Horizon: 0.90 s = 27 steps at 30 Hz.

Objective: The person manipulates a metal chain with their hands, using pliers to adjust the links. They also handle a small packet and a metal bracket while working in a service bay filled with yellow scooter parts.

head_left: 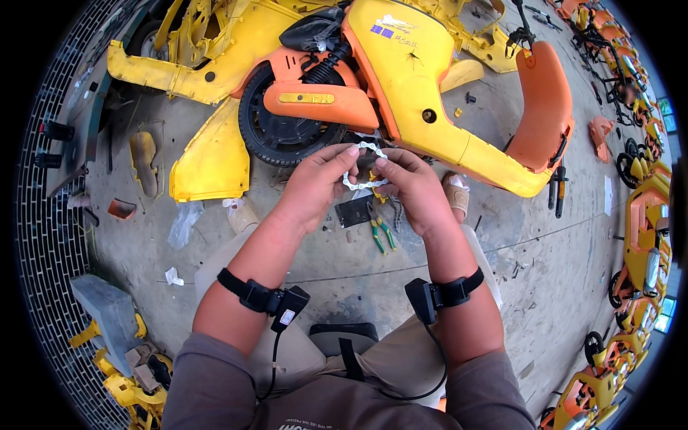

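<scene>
A short length of silver roller chain [364,185] is bent into a loop between my two hands, in front of the scooter. My left hand [320,175] pinches its left side between thumb and fingers. My right hand [408,180] grips the right side, its thumb pressed toward the chain. Just beyond lies a yellow and orange electric scooter [408,79] on its side, its black-tyred wheel [287,122] behind my left hand. On the floor below my hands rest pliers with green handles [381,231] and a flat black piece [352,213].
Yellow body panels [213,161] are piled at the far left. A clear plastic bag [185,223] and an orange fragment [122,208] lie on the concrete. More scooters [648,222] line the right side. A grey block [107,312] and yellow parts sit at the lower left, by a brick wall.
</scene>
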Each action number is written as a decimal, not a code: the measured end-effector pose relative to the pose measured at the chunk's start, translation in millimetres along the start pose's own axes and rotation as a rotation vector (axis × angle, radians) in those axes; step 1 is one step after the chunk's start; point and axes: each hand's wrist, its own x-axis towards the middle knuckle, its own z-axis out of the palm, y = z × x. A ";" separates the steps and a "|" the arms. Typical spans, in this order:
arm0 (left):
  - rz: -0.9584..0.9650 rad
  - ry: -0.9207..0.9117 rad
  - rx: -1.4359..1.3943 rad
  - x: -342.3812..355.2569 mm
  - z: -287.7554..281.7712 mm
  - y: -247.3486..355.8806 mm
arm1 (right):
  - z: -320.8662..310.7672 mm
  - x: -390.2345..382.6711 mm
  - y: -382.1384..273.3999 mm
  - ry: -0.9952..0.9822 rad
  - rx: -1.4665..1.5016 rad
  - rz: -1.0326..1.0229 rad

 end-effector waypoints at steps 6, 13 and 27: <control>0.041 0.016 -0.088 -0.1 2.7 2.9 | 1.2 -0.1 -1.2 -0.007 0.015 0.051; 0.086 0.024 -0.141 -0.5 1.3 3.2 | 2.8 -2.1 -2.4 -0.040 0.190 0.104; -0.036 0.096 0.133 0.3 2.9 1.0 | -0.1 0.1 0.2 0.027 0.271 -0.047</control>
